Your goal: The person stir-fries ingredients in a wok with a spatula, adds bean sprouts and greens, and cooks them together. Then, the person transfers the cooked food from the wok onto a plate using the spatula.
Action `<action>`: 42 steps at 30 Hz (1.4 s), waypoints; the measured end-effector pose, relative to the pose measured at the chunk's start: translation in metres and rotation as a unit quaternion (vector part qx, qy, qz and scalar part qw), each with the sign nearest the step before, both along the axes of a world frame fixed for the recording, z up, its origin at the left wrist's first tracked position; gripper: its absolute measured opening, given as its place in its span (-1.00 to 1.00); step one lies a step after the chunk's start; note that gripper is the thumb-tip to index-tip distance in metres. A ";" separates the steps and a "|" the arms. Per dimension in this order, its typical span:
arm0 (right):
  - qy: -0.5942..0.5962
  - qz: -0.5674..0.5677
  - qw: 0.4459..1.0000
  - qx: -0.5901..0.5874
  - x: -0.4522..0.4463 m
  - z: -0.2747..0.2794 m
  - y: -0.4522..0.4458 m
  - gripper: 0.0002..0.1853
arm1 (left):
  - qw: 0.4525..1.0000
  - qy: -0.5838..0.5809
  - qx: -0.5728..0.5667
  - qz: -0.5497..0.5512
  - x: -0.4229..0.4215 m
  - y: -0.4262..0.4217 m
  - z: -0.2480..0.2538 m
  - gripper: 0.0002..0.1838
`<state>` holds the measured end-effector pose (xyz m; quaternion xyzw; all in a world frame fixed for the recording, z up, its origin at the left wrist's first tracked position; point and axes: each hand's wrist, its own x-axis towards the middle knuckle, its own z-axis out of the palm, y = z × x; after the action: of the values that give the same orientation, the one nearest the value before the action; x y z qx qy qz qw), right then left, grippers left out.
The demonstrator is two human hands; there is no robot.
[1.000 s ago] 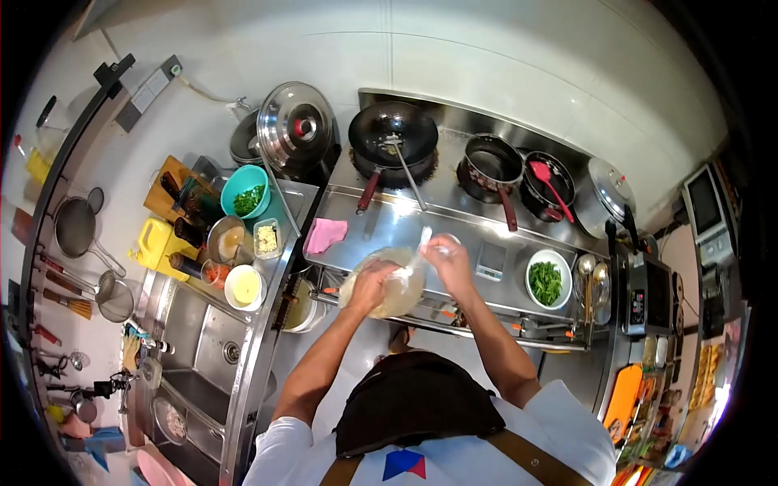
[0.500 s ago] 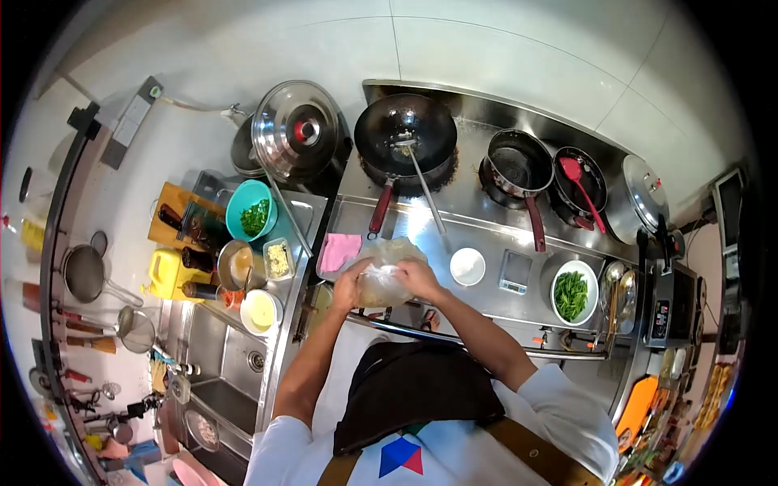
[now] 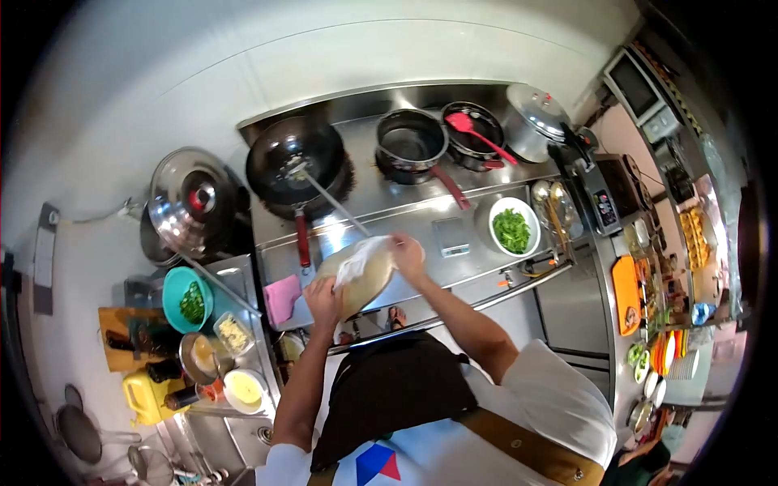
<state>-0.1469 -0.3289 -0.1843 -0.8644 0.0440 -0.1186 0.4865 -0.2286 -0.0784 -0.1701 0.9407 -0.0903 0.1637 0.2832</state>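
Observation:
A translucent plastic bag (image 3: pixel 369 283) with tan contents hangs over the counter's front edge, its white gathered top stretched between my hands. My left hand (image 3: pixel 324 300) grips the bag at its left side, fingers closed on the plastic. At the upper right of the bag, my right hand (image 3: pixel 408 255) is closed on the gathered plastic, a little blurred. A white bowl is mostly hidden behind that hand. The pink cloth (image 3: pixel 282 298) lies just left of my left hand. Beyond the bag, a wok (image 3: pixel 296 166) holds a long-handled spatula (image 3: pixel 332 198).
Right of the wok are a saucepan (image 3: pixel 412 142), a pan with a red spatula (image 3: pixel 478 134) and a pressure cooker (image 3: pixel 535 121). A small scale (image 3: pixel 450 237) and a bowl of greens (image 3: pixel 514 227) line the counter. Left stand a teal bowl (image 3: pixel 188 300) and a yellow jug (image 3: pixel 150 397).
My view has swung to the right, showing more of the side counter. The bag has tilted and its gathered top is drawn out wider, with my right hand higher than my left.

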 end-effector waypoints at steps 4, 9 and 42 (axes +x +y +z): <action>0.105 -0.042 0.976 0.187 -0.008 0.039 -0.023 -0.77 | 0.913 0.089 -0.388 0.087 0.004 0.027 0.029 -0.81; -0.017 -0.053 0.998 -0.023 -0.010 0.061 -0.031 -0.86 | 0.910 0.027 -0.410 0.050 0.009 0.031 0.066 -0.89; 0.185 0.442 0.859 -0.182 0.006 -0.001 0.145 -0.66 | 0.718 0.132 -0.682 0.043 -0.055 0.033 0.158 -0.11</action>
<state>-0.1404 -0.1837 -0.1856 -0.8721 -0.2759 0.2649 0.3051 -0.2838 -0.0454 -0.0123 0.5083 0.1249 0.0670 0.8494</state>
